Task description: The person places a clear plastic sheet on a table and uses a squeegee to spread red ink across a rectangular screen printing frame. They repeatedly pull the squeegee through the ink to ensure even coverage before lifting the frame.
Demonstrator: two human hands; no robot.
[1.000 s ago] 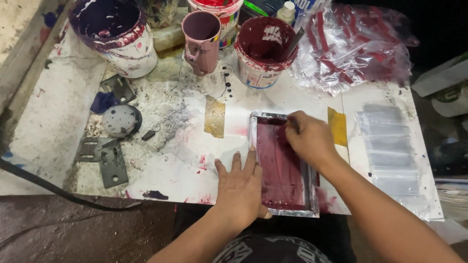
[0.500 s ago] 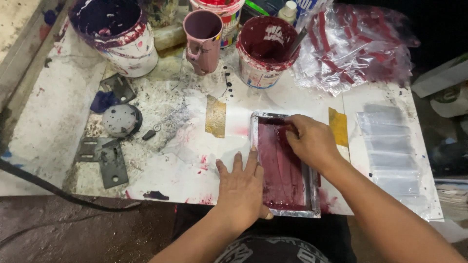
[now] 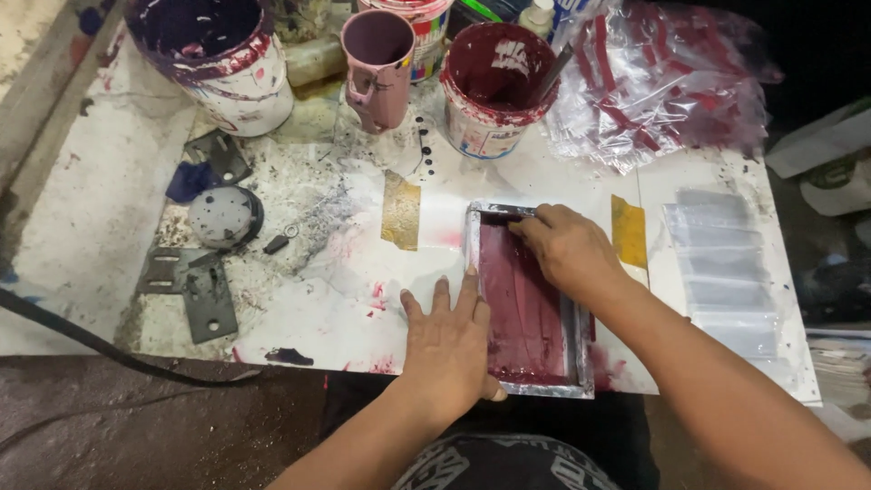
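Head view looks down on my left hand [image 3: 451, 338], which lies flat with fingers spread on the left edge of a small metal-framed printing screen [image 3: 531, 304] coated in dark red ink, pressing rather than gripping it, while my right hand [image 3: 564, 247] is curled over the screen's upper end; what my right hand clasps there, if anything, I cannot tell. Resting on the paint-stained white table [image 3: 336, 299] near its front edge, the screen has a dark red paint bucket [image 3: 497, 86], a pink mug [image 3: 379, 65] and a purple-stained bucket [image 3: 218, 59] behind it, and clear plastic bags [image 3: 726, 263] to its right.
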